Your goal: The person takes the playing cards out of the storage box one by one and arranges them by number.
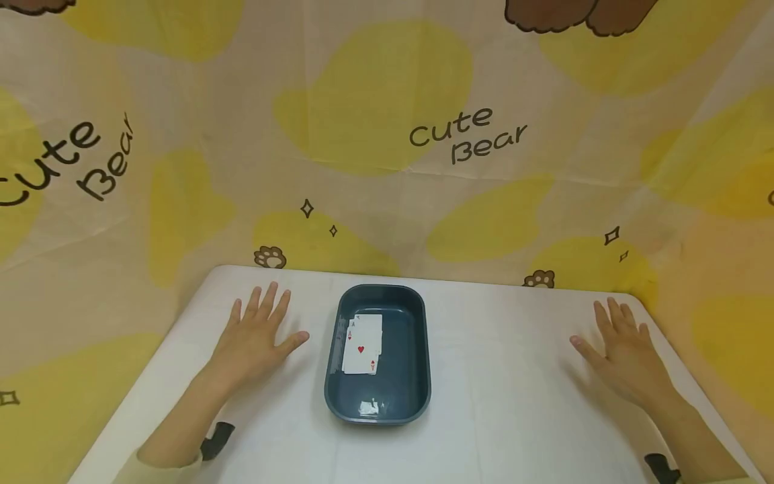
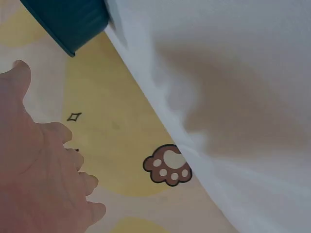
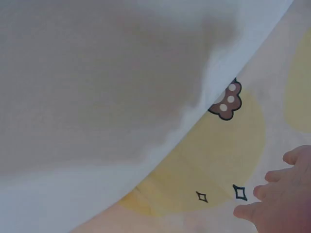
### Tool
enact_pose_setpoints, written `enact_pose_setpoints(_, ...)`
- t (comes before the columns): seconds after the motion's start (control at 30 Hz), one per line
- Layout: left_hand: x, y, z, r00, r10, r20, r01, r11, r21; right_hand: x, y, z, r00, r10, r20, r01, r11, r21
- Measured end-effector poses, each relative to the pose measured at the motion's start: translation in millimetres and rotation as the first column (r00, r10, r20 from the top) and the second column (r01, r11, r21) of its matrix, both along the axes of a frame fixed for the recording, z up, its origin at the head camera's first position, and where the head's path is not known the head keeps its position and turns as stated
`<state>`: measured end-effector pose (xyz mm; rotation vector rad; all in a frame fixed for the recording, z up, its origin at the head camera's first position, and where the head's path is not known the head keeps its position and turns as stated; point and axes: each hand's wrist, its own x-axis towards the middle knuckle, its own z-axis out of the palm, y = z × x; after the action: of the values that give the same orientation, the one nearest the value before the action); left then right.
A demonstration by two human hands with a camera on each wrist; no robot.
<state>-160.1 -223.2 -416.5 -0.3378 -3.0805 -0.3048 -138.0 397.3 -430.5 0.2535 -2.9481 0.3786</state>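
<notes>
A dark blue rectangular tray (image 1: 402,396) with rounded corners stands on the white table. Inside it, toward its left side, several playing cards (image 1: 365,356) lie overlapped, an ace of hearts on top. My left hand (image 1: 254,339) is held over the table left of the tray, fingers spread and holding nothing. Far to the tray's right, my right hand (image 1: 629,356) hovers likewise with spread fingers. In the left wrist view the tray's outer wall (image 2: 77,24) shows at the top left. Both hands cast shadows on the cloth.
The white-covered table (image 1: 502,376) ends at a back edge against a hanging cloth (image 1: 375,101) printed with yellow patches, bear paws and lettering. Below each sleeve a dark strap piece (image 1: 218,440) shows near the wrist.
</notes>
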Motion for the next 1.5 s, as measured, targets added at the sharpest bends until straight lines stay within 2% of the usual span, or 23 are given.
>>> enact_pose_setpoints(0.37,16.2,19,6.4,0.996,-0.084,-0.043,0.083,0.996,-0.014,0.7,-23,10.6,0.999,0.028,-0.020,-0.028,0.999,0.028)
enact_pose_setpoints(0.67,29.9,34,10.6,0.986,-0.159,-0.050,0.159,0.987,-0.006,-2.8,-49,19.8,0.993,0.095,-0.066,-0.094,0.995,0.016)
enact_pose_setpoints(0.93,41.0,46,8.3,0.977,-0.212,-0.018,0.212,0.977,0.009,-5.2,-75,27.8,0.986,0.145,-0.086,-0.145,0.989,0.009)
enact_pose_setpoints(1.1,45.6,52,4.3,0.972,-0.232,0.018,0.232,0.972,0.022,-6.4,-91,32.6,0.984,0.163,-0.065,-0.163,0.987,0.007)
enact_pose_setpoints(1.5,52.8,57,-2.8,0.965,-0.250,0.079,0.246,0.968,0.053,-11.3,-120,26.6,0.977,0.204,-0.060,-0.204,0.979,0.011)
